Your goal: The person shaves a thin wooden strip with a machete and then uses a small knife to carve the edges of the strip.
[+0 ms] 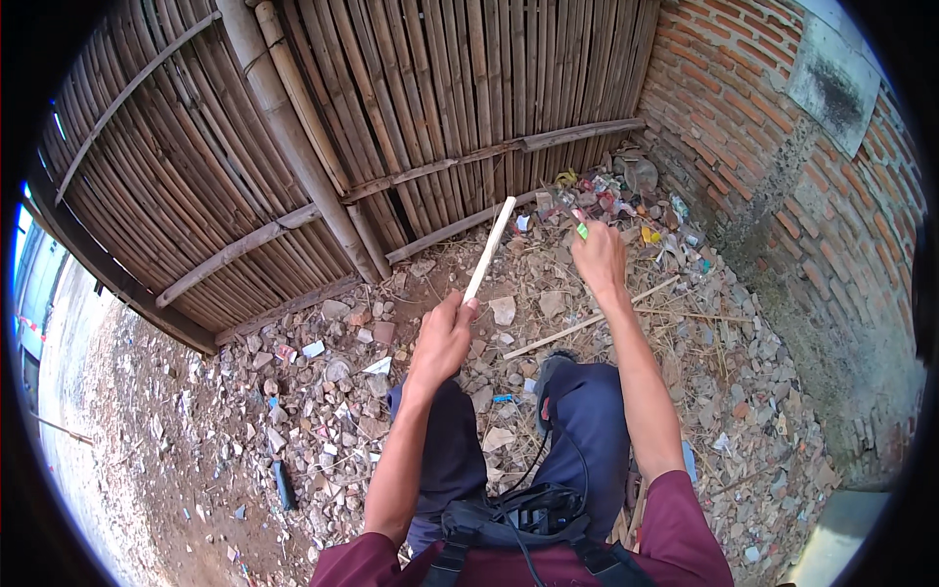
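Note:
My left hand (445, 338) is closed around the lower end of a pale wooden stick (491, 247), which slants up and away to the right. My right hand (600, 259) is a fist a little farther off to the right. From it sticks out a small tool with a bright green and reddish handle (582, 231); its far end blends into the litter behind, so its exact kind is unclear. Stick and tool are apart. Below the hands, a longer thin stick (558, 339) lies on the rubble in front of my knees.
A bamboo fence (440, 88) stands ahead, meeting a brick wall (753, 127) at the right. Litter (606, 191) is heaped in that corner. Stones and rubble (333, 391) cover the ground. A dark bag with cables (523, 514) rests at my waist.

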Motion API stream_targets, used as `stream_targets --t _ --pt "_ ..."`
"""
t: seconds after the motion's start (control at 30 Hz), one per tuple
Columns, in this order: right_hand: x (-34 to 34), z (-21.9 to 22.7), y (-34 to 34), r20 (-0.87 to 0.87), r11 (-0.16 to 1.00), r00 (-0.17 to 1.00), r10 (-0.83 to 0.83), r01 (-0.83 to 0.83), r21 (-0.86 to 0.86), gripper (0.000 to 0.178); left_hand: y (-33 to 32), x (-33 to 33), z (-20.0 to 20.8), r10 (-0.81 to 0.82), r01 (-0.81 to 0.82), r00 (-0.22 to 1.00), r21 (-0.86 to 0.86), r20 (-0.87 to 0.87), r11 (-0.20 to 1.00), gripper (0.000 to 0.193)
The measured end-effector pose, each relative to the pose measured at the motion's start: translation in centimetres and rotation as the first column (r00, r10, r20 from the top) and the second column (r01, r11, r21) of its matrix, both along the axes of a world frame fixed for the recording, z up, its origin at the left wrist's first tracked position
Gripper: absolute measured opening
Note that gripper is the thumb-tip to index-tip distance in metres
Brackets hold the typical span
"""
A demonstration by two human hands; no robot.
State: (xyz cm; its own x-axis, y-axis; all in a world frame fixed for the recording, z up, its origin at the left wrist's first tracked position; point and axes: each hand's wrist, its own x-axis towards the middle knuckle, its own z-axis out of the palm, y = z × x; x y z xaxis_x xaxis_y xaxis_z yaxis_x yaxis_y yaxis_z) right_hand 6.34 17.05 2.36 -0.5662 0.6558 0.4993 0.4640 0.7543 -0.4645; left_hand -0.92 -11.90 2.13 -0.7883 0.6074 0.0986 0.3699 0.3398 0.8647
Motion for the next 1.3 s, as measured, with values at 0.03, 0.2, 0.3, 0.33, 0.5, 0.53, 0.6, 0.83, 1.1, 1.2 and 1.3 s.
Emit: stream_targets --t 0.03,0.2,0.3,0.33,0.5,0.53,0.6,0.83,1.1,1.2,1.3 --pt "0.0 -0.1 -0.8 -0.018 0.998 0.999 0.031 -0.032 -0.045 0.032 0.0 0.4 0.0 -0.021 0.021 1.000 0.020 0.023 1.000 0.037" --pt "0.1 0.6 -5.3 -0.008 0.991 0.991 0.130 -0.130 0.043 0.036 1.0 1.7 0.5 -0.053 0.051 0.996 0.022 0.066 0.998 0.036" --pt "-0.4 -1.4 -5.4 0.068 0.982 0.986 0.155 -0.161 0.095 0.032 1.5 2.2 0.9 -0.056 0.056 0.998 0.008 0.028 0.998 0.036" --pt "-0.4 -1.1 -5.5 0.067 0.980 0.984 0.165 -0.172 0.098 0.032 1.5 2.4 1.2 -0.049 0.049 0.999 0.001 0.017 0.999 0.036" --pt "-0.7 -1.1 -5.6 0.043 0.953 0.971 0.235 -0.239 0.186 0.039 1.7 3.4 1.6 0.005 -0.005 0.999 0.001 -0.035 1.000 0.035" --pt "-0.7 -1.1 -5.4 0.058 0.951 0.966 0.252 -0.258 0.173 0.041 1.8 3.5 1.4 0.011 -0.011 0.999 0.004 -0.053 1.000 0.034" --pt "-0.7 -1.0 -4.8 0.087 0.944 0.954 0.286 -0.296 0.146 0.045 1.9 3.7 1.3 0.022 -0.022 0.997 0.007 -0.079 1.000 0.033" --pt "-1.4 -2.0 -4.7 0.031 0.962 0.980 0.197 -0.200 0.186 0.057 2.5 4.7 1.1 0.050 -0.055 0.986 -0.026 -0.157 0.998 0.027" --pt "-3.2 -2.0 -5.0 0.072 0.989 0.990 0.123 -0.128 0.080 0.054 2.5 4.1 1.3 0.067 -0.077 0.987 -0.067 -0.143 0.995 0.025" --pt "-3.8 -2.7 -0.7 0.124 0.999 0.992 -0.014 0.019 -0.039 0.046 1.6 5.1 0.6 0.003 -0.012 0.994 -0.087 -0.111 0.996 0.027" --pt "-1.5 -6.5 8.4 0.155 0.973 0.963 -0.220 0.227 -0.033 0.040 0.3 8.0 0.8 -0.125 0.116 0.989 -0.098 -0.081 0.988 0.031"
